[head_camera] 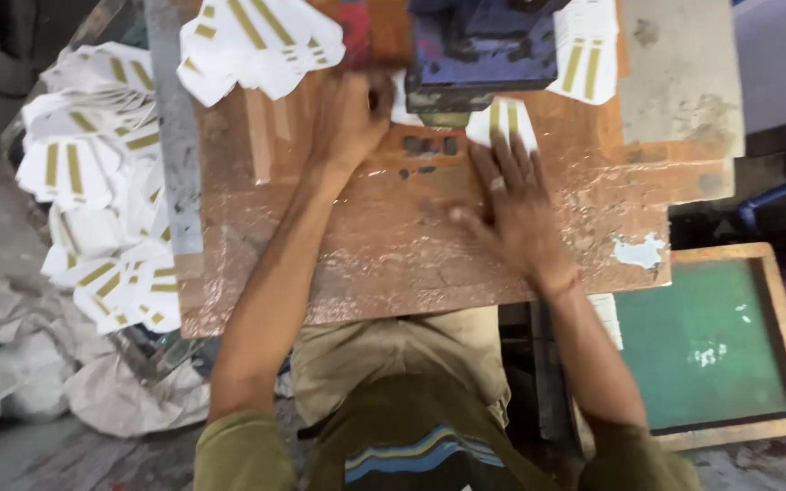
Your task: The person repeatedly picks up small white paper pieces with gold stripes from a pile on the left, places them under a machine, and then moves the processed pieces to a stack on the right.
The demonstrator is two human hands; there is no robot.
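A worn brown worktable (393,264) lies under both of my hands. My left hand (349,114) reaches to the left side of a dark blue metal press (479,45) at the table's far edge, fingers curled by a white piece there; what it grips is blurred. My right hand (511,205) lies flat, fingers spread, its fingertips on a white die-cut card with two gold stripes (502,123) just in front of the press.
A loose stack of the same white gold-striped cards (256,41) sits at the table's far left, another stack (584,55) right of the press. Many more cards (102,191) are heaped left of the table. A wooden-framed green screen (711,341) lies at lower right.
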